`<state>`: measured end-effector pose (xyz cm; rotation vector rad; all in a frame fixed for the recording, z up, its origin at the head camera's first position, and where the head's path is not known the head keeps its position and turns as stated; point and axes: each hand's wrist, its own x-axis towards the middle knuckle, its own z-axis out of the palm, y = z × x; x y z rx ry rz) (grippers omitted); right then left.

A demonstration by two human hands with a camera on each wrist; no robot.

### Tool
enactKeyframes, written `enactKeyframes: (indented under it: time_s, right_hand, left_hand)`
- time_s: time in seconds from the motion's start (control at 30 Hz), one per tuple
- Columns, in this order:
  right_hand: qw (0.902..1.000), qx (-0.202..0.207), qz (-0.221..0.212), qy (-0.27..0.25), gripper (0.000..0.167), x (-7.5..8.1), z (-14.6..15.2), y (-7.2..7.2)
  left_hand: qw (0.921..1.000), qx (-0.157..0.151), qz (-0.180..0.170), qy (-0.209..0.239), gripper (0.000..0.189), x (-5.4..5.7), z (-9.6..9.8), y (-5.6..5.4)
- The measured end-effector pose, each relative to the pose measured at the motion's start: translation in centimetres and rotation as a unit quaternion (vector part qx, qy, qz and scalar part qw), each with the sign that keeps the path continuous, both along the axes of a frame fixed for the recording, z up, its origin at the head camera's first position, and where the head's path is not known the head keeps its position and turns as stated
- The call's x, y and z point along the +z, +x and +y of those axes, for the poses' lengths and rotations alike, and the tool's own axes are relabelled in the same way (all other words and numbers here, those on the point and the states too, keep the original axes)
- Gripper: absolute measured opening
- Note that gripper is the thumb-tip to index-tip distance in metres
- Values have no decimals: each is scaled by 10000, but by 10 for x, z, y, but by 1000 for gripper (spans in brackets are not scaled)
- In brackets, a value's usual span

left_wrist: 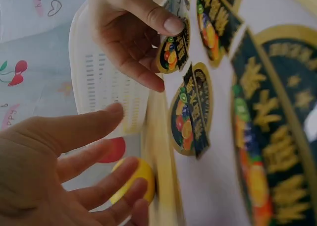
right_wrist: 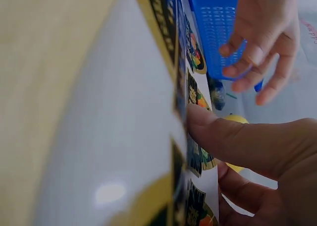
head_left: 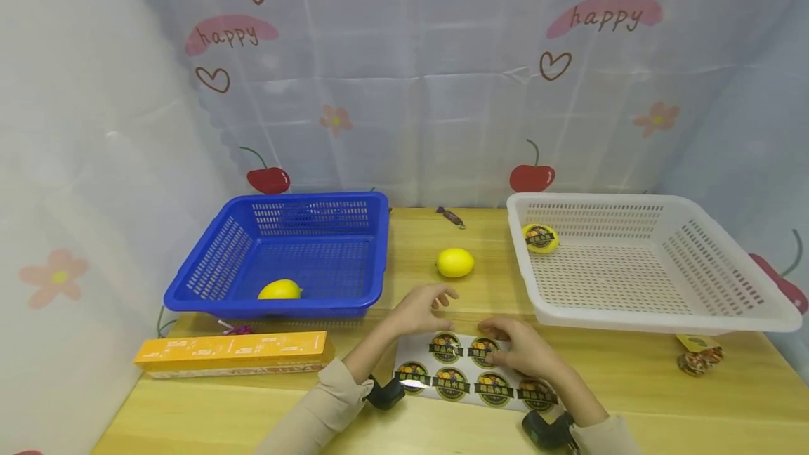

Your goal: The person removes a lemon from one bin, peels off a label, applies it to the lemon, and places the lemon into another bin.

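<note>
Sticker sheet (head_left: 468,371) is pretty shiny, white, covered with roundish black-and-gold fruit labels; its edge is pinched by the right hand (head_left: 531,351), left hand (head_left: 420,310) held loosely spread.

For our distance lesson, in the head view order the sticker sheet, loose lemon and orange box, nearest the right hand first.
1. Sticker sheet, touching the right hand
2. Loose lemon, beyond the sheet
3. Orange box, at left
</note>
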<state>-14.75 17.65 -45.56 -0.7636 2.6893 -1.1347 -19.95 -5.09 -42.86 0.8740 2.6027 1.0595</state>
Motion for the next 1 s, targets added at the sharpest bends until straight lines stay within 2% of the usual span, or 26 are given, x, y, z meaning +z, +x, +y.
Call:
enactKeyframes:
  time_s: [0.13, 0.23, 0.43, 0.6, 0.67, 0.73, 0.9, 1.0]
  right_hand:
    - [9998, -14, 200, 65, 24, -1, -1, -3]
    - [9992, -111, 370, 54, 11, -1, -2, -4]
    - [9974, -203, 695, -38, 5, 4, -11, -5]
    - [9977, -87, 664, -76, 14, 8, -22, -9]
    - [9982, -103, 582, -130, 16, 8, -25, -10]
    - [9986, -112, 458, -255, 16, 10, -27, -11]
    - [9985, -89, 130, -521, 19, 14, -29, -11]
    - [9980, 19, -29, -624, 20, 16, -29, -12]
  left_hand:
    - [9969, -419, -156, -650, 45, -3, -10, 4]
    - [9955, -565, -237, -720, 34, -7, -16, 5]
    - [9970, -471, -591, -170, 7, -13, -22, 5]
    - [9928, -376, -1050, 426, 8, -14, -23, 5]
    - [9881, -339, -1323, 710, 12, -15, -24, 5]
    - [9800, -211, -1693, 1020, 16, -15, -25, 6]
    - [9543, 73, -2476, 1673, 20, -16, -26, 8]
    - [9388, -15, -2782, 2029, 22, -19, -27, 8]
